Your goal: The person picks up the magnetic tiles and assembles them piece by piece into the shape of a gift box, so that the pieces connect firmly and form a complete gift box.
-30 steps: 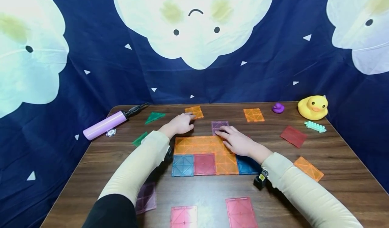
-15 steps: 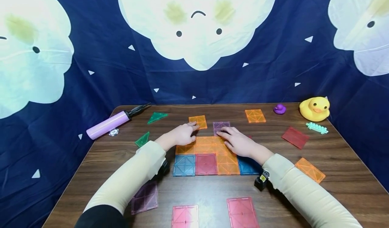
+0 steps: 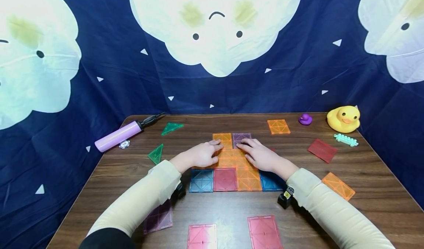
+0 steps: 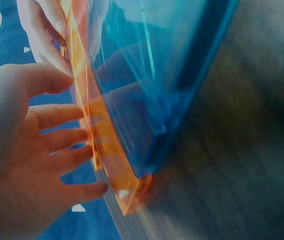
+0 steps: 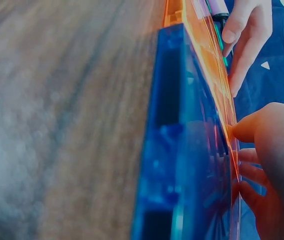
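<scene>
Orange square tile (image 3: 222, 140) lies flat under the left hand (image 3: 202, 154) fingertips, touching the purple tile (image 3: 241, 137) beneath the right hand (image 3: 260, 154); both hands flat, fingers straight, on the worktop (image 3: 364, 175). No writing is readable.

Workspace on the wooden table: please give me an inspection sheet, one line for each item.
Surface: dark wooden table, flat.
Job's things: small orange square plastic tile beside purple square plastic tile, at the far edge of a flat patch of orange, blue and red tiles.
Clutter: lilac cylinder pump, green triangle tiles, yellow rubber duck, small purple duck, loose red and orange tiles.
Hands: left hand touches the orange tile; right hand touches the purple tile.
Cables: nothing seen.
Surroundings: navy cloth with white clouds.
</scene>
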The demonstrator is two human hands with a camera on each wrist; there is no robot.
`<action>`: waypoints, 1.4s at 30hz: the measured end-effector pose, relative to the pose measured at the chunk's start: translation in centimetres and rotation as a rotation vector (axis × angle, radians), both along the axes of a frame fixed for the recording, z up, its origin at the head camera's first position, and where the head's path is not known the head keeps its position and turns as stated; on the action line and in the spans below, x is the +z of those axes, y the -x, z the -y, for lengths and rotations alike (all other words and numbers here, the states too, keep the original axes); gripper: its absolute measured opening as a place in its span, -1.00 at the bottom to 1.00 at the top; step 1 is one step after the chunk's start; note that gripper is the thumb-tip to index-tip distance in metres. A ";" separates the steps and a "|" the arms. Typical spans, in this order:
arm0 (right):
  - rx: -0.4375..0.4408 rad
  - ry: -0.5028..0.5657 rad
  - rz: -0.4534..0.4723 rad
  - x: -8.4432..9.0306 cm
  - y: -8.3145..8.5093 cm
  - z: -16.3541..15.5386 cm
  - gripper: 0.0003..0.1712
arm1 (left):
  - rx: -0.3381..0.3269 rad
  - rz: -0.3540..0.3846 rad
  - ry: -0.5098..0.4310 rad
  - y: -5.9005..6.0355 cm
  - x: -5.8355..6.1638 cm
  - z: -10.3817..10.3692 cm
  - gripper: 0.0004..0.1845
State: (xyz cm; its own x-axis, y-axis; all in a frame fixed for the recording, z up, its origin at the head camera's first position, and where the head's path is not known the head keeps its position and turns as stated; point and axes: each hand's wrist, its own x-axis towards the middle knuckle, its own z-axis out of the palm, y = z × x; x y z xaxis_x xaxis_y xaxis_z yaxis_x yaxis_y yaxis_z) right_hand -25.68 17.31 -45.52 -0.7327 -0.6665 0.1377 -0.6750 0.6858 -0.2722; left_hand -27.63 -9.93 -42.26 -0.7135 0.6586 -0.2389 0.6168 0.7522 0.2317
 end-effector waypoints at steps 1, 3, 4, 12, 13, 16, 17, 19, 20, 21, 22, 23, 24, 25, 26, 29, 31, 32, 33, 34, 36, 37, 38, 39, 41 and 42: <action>-0.001 -0.001 -0.005 0.0 0.1 0.0 -0.48 | -0.011 -0.001 -0.002 -0.1 0.0 -0.1 -0.36; 0.000 -0.002 -0.015 -0.1 0.1 -0.1 -0.48 | -0.022 -0.008 -0.009 -0.3 -0.1 -0.2 -0.34; 0.002 0.000 -0.017 -0.2 0.2 -0.1 -0.48 | -0.025 -0.015 -0.010 -0.4 -0.1 -0.3 -0.33; 0.019 0.010 -0.028 -0.2 0.2 -0.1 -0.48 | -0.073 0.001 -0.038 -3.2 0.3 -0.3 -0.24; 0.016 0.009 -0.026 -0.1 0.2 -0.1 -0.48 | -0.081 0.010 -0.035 -3.5 0.4 -0.3 -0.23; 0.002 0.002 -0.013 0.1 0.1 -0.2 -0.48 | -0.094 0.026 -0.004 -4.1 0.4 -0.4 -0.21; -0.001 0.001 -0.013 0.2 0.2 -0.3 -0.48 | -0.097 0.028 0.009 -4.1 0.4 -0.5 -0.21; -0.010 -0.007 -0.006 0.3 0.2 -0.3 -0.48 | -0.103 0.029 0.027 -3.7 0.3 -0.6 -0.22; -0.014 -0.013 0.001 0.3 0.3 -0.4 -0.48 | -0.105 0.036 0.031 -3.4 0.3 -0.6 -0.22; -0.020 -0.020 0.008 0.4 0.4 -0.4 -0.48 | -0.109 0.041 0.031 -3.1 0.3 -0.7 -0.22; -0.027 -0.027 0.016 0.5 0.5 -0.4 -0.48 | -0.112 0.047 0.030 -2.9 0.3 -0.7 -0.22; -0.034 -0.033 0.026 0.6 0.6 -0.5 -0.48 | -0.110 0.053 0.031 -2.6 0.3 -0.8 -0.22; -0.045 -0.040 0.039 0.8 0.6 -0.6 -0.47 | -0.109 0.055 0.029 -2.4 0.3 -0.8 -0.22; -0.052 -0.045 0.047 0.9 0.6 -0.6 -0.47 | -0.106 0.061 0.028 -2.2 0.3 -0.8 -0.22; -0.056 -0.044 0.053 1.1 0.5 -0.7 -0.47 | -0.099 0.069 0.025 -2.0 0.3 -0.8 -0.22; -0.047 -0.018 0.031 1.9 -0.6 -0.8 -0.49 | -0.081 0.083 0.030 -1.7 0.3 -0.7 -0.22; -0.009 0.012 -0.007 2.8 -2.1 -0.9 -0.52 | -0.068 0.086 0.033 -1.6 0.3 -0.7 -0.22; 0.018 0.030 -0.028 3.3 -3.1 -1.1 -0.53 | -0.063 0.083 0.032 -1.6 0.4 -0.7 -0.22; 0.054 0.048 -0.058 3.8 -4.2 -1.2 -0.55 | -0.058 0.079 0.035 -1.7 0.4 -0.7 -0.22; 0.096 0.068 -0.087 4.3 -5.4 -1.4 -0.57 | -0.056 0.070 0.037 -1.8 0.3 -0.7 -0.22; 0.189 0.100 -0.158 5.0 -7.9 -2.0 -0.62 | -0.050 0.049 0.040 -2.0 0.3 -0.9 -0.22; 0.234 0.116 -0.189 5.2 -9.2 -2.4 -0.62 | -0.049 0.032 0.045 -2.2 0.2 -0.9 -0.22; 0.273 0.129 -0.212 5.3 -10.4 -2.8 -0.64 | -0.048 0.013 0.049 -2.4 0.1 -1.0 -0.23; 0.309 0.137 -0.235 5.3 -11.7 -3.3 -0.63 | -0.047 -0.006 0.056 -2.6 0.0 -1.0 -0.24; 0.344 0.136 -0.238 5.0 -14.0 -4.2 -0.58 | -0.051 -0.048 0.067 -3.2 -0.1 -1.0 -0.26; 0.353 0.132 -0.219 4.7 -15.0 -4.6 -0.56 | -0.055 -0.073 0.072 -3.5 -0.3 -1.1 -0.27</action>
State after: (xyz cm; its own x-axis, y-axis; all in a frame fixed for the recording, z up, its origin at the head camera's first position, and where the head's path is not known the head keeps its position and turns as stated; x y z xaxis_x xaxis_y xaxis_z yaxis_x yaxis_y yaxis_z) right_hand -10.65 21.94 -40.80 -0.4073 -0.8372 0.3650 -0.9133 0.3716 -0.1666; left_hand -24.16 -8.88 -42.51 -0.6940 0.6803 -0.2358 0.6708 0.7299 0.1316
